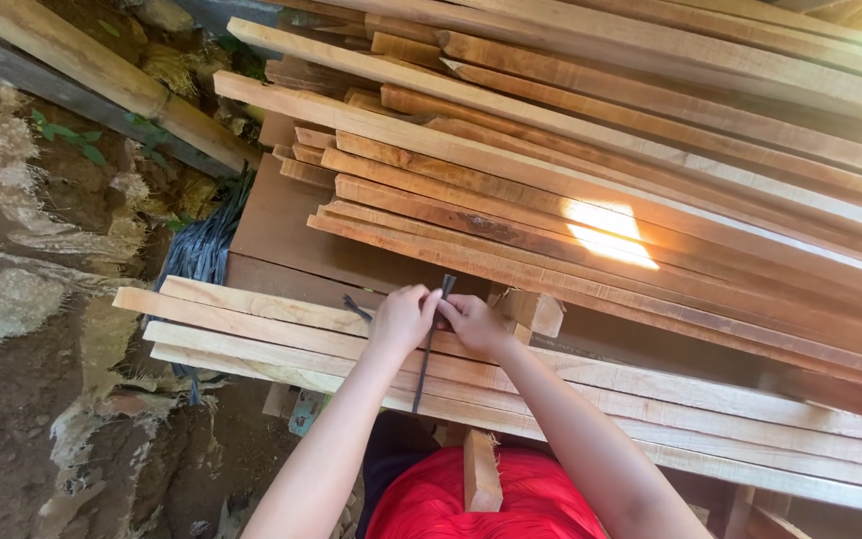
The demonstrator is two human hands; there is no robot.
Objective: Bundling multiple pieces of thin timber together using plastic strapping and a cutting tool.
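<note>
Now your left hand and right hand pinch a thin dark plastic strap with closed fingers, keeping it taut over the stacked pale wooden planks.

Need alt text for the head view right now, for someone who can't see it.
Both hands, left hand and right hand, pinch a dark strap over a bundle of planks. Behind lies a big stack of timber boards; the person's red garment shows below.
</note>
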